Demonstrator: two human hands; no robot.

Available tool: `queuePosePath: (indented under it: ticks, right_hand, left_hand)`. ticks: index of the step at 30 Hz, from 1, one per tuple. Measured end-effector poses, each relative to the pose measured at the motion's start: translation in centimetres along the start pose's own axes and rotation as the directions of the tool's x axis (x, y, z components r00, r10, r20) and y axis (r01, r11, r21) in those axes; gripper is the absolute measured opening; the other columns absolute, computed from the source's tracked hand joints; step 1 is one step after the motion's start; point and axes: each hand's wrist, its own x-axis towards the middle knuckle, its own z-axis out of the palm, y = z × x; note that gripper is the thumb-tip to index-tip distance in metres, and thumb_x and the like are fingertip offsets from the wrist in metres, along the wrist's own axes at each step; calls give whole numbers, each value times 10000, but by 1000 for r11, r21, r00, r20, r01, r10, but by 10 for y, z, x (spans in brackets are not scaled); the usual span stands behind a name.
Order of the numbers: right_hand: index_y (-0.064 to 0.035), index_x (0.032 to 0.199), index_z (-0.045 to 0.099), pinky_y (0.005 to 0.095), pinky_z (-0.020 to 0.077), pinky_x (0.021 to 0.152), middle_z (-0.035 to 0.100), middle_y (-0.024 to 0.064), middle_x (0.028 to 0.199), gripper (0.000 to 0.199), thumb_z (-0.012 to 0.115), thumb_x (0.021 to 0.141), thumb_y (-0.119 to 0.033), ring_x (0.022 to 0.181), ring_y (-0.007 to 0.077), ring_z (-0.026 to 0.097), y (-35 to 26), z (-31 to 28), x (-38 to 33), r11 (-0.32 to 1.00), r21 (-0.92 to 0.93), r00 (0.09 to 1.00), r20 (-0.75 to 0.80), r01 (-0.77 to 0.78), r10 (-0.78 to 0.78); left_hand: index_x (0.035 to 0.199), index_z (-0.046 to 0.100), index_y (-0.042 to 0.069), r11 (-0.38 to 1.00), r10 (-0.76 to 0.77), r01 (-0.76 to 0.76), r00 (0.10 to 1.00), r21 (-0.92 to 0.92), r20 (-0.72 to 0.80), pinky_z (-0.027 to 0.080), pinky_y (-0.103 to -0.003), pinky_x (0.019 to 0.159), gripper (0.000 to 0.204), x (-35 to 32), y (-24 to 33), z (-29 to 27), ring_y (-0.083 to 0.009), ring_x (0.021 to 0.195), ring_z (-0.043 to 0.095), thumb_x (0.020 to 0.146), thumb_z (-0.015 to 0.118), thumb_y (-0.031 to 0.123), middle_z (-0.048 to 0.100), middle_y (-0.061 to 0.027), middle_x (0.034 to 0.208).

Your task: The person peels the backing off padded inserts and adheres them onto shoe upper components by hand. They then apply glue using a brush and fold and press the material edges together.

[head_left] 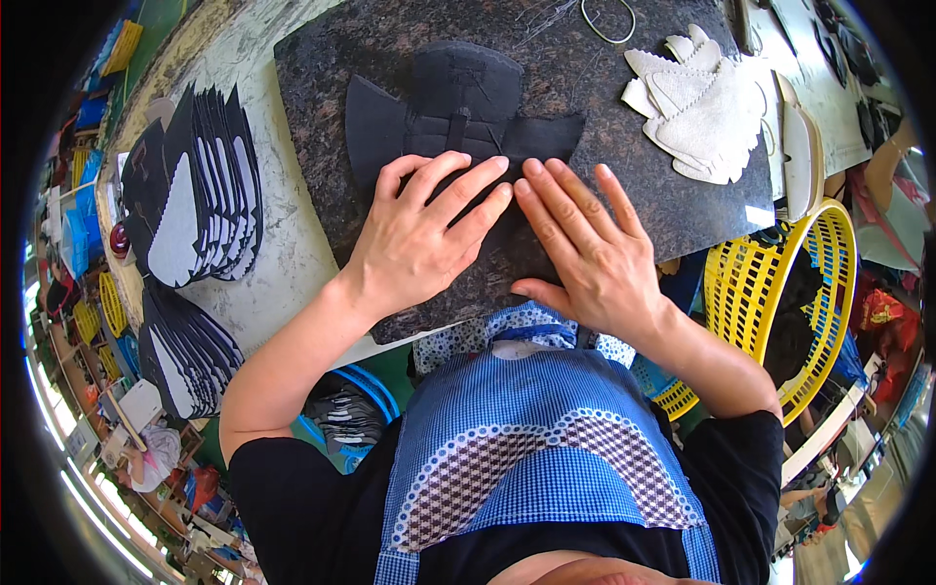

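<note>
A black shoe upper (466, 83) lies spread out flat on a dark speckled stone slab (317, 83). Its near part is covered by my hands. My left hand (414, 234) rests on the upper's near left side, its fingers apart and bent a little. Flat on the near right side lies my right hand (595, 239), fingers stretched out and thumb toward me. The fingertips of both hands come close together near the middle. Neither hand grips anything that I can see.
White felt-like pieces with jagged edges (702, 107) are piled on the slab's right. Stacked black pieces with pale patches (214, 185) stand at left, a second stack (190, 356) nearer. A yellow basket (829, 292) is at right, a blue-rimmed basket (385, 385) below the table.
</note>
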Motion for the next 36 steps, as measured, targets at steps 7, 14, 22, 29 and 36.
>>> queuePosePath:
  ticks: [7,14,22,29,36]
  right_hand:
    - [-46,1418,468,470,149,1212,429,101,1490,876,696,734,-543,1416,233,354,12,-11,-4,997,-68,999,39,38,-35]
    - [-27,1309,573,513,164,1196,504,109,1418,755,711,736,-498,1406,285,357,18,-16,1,995,-62,995,-54,76,-79]
    - [-13,1116,673,430,428,956,613,89,1177,534,764,728,-369,1180,270,504,4,-20,21,975,-19,954,-201,222,-221]
    - [-19,1104,676,409,436,918,639,87,1161,505,781,716,-326,1121,263,535,4,-18,29,989,23,968,-207,149,-141]
    - [-31,1029,672,369,453,901,660,112,1035,222,672,808,-50,1020,283,596,49,-33,23,949,270,898,-360,-160,253]
  left_hand:
    - [1399,494,104,999,4,-9,994,46,106,343,-417,1007,593,4,0,-5,-230,1212,454,824,629,161,437,-7,1487]
    - [1426,477,104,997,73,-74,987,-2,146,362,-399,978,622,18,-11,-11,-235,1129,463,815,577,166,402,-3,1521]
    - [1342,427,63,951,-29,11,998,-308,-53,401,-411,947,755,13,-25,-2,-305,1195,485,666,762,101,451,-122,1409]
    - [1048,543,66,959,-43,20,996,-281,-78,428,-402,927,461,13,-24,-1,-260,1127,542,683,794,192,468,-111,1248]
    - [941,575,74,926,-165,93,972,-366,-170,496,-380,803,373,30,-3,-11,-256,959,609,705,819,229,556,-87,1080]
